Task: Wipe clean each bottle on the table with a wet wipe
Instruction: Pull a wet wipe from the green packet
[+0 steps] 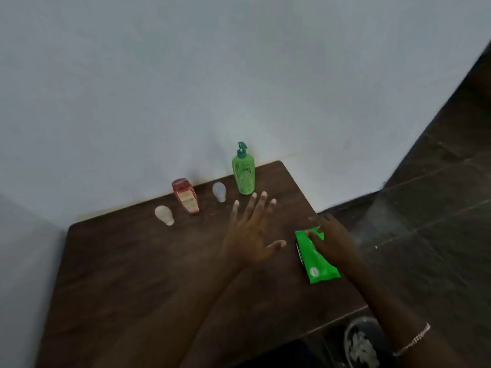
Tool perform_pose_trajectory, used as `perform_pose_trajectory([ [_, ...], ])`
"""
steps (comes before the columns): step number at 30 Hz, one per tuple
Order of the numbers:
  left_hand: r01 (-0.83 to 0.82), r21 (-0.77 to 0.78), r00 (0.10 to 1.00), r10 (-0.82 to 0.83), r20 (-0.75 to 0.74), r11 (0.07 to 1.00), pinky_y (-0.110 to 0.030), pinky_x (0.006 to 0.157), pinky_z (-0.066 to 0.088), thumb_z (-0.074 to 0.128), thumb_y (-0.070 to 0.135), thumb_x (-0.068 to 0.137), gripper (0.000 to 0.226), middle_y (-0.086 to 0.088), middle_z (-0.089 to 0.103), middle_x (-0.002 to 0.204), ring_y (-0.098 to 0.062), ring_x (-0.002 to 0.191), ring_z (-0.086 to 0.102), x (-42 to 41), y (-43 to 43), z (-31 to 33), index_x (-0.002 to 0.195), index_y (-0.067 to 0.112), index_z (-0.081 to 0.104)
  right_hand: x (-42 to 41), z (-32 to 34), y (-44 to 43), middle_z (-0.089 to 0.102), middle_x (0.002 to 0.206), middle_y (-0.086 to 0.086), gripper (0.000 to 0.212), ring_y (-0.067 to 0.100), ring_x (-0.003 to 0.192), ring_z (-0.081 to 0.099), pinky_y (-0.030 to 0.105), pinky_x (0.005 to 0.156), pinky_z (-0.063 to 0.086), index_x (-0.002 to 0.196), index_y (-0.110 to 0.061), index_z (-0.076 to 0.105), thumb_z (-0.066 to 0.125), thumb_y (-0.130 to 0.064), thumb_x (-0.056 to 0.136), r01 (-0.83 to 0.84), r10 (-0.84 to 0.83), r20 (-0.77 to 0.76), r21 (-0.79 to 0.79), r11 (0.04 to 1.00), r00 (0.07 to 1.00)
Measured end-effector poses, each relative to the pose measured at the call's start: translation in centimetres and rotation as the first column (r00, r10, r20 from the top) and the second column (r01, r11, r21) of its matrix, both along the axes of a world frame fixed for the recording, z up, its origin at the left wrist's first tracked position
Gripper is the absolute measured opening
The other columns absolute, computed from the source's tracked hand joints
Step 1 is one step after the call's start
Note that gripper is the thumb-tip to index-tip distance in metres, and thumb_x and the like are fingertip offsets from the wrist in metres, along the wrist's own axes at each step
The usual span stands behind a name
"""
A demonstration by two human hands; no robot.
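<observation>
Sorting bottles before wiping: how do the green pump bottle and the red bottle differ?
The green pump bottle is taller than the red bottle. It has a teal pump top; the red bottle has a flat red cap. It stands nearer the wall, farther right. Both stand upright on the table, untouched.

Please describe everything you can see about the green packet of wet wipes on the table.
The wet wipes pack is a bright green, soft, plastic-looking pouch with a small pale round mark near its closer end. It lies flat near the right edge of the dark wooden table, its length running roughly away from the person. The right hand rests on its far end, fingers on top, hiding any opening flap. The left hand is spread beside it, not touching. No wipe is visibly pulled out.
</observation>
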State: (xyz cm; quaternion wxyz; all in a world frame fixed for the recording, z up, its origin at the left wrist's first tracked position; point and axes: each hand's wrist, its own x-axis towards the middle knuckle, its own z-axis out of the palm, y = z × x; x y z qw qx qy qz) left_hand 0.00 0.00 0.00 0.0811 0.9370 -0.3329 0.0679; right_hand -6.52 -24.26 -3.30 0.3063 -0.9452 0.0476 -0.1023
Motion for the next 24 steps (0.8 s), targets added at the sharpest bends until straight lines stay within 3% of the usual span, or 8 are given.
perform_pose_trajectory([
  [6, 0.060, 0.088, 0.982, -0.043, -0.183, 0.994, -0.062, 0.121, 0.011, 0.031, 0.085, 0.088, 0.099, -0.003, 0.002, 0.171, -0.024, 0.157, -0.003, -2.4, -5.6, -6.9, 0.163, 0.024, 0.007, -1.8, -6.7, -1.7, 0.064, 0.114, 0.010, 0.026, 0.028, 0.085, 0.067, 0.034, 0.075, 0.050, 0.112, -0.009, 0.070, 0.068, -0.011, 0.086, 0.180, -0.157, -0.254, 0.069, 0.981, 0.954],
  [10, 0.069, 0.071, 0.957, -0.046, -0.286, 0.995, -0.064, 0.120, 0.010, 0.032, 0.088, 0.086, 0.101, -0.003, 0.004, 0.171, -0.024, 0.158, -0.001, -3.3, -7.9, -11.3, 0.162, 0.026, 0.010, -1.3, -9.3, -3.0, 0.065, 0.113, 0.014, 0.033, 0.031, 0.092, 0.066, 0.034, 0.080, 0.051, 0.108, -0.008, 0.073, 0.063, 0.004, 0.079, 0.137, -0.123, -0.312, 0.024, 0.990, 0.942],
  [13, 0.088, 0.067, 0.954, -0.064, -0.293, 0.994, -0.064, 0.120, 0.011, 0.030, 0.087, 0.087, 0.098, -0.002, 0.003, 0.171, -0.024, 0.157, -0.001, -3.2, -8.7, -13.7, 0.162, 0.027, 0.010, -0.9, -10.7, -4.1, 0.066, 0.113, 0.014, 0.041, 0.030, 0.092, 0.067, 0.025, 0.081, 0.048, 0.107, -0.010, 0.074, 0.059, 0.010, 0.075, 0.064, -0.053, -0.343, 0.019, 0.998, 0.938],
  [16, 0.094, 0.054, 0.960, -0.076, -0.269, 0.994, -0.065, 0.119, 0.011, 0.029, 0.087, 0.087, 0.097, -0.001, 0.005, 0.171, -0.023, 0.158, 0.000, -2.7, -9.0, -15.8, 0.162, 0.027, 0.011, -0.7, -11.6, -5.3, 0.065, 0.115, 0.012, 0.044, 0.019, 0.085, 0.064, 0.020, 0.079, 0.045, 0.110, -0.012, 0.074, 0.061, 0.011, 0.074, -0.024, 0.039, -0.345, 0.047, 0.999, 0.938],
  [24, 0.094, -0.037, 0.966, -0.100, -0.238, 0.995, -0.063, 0.120, 0.010, 0.031, 0.085, 0.089, 0.094, 0.002, 0.003, 0.171, -0.021, 0.157, -0.004, -2.4, -9.2, -18.5, 0.162, 0.028, 0.013, 0.0, -12.3, -6.1, 0.059, 0.115, 0.008, 0.042, 0.021, 0.092, 0.066, 0.041, 0.085, 0.056, 0.120, -0.023, 0.069, 0.076, -0.009, 0.081, -0.114, 0.146, -0.358, 0.111, 0.987, 0.922],
])
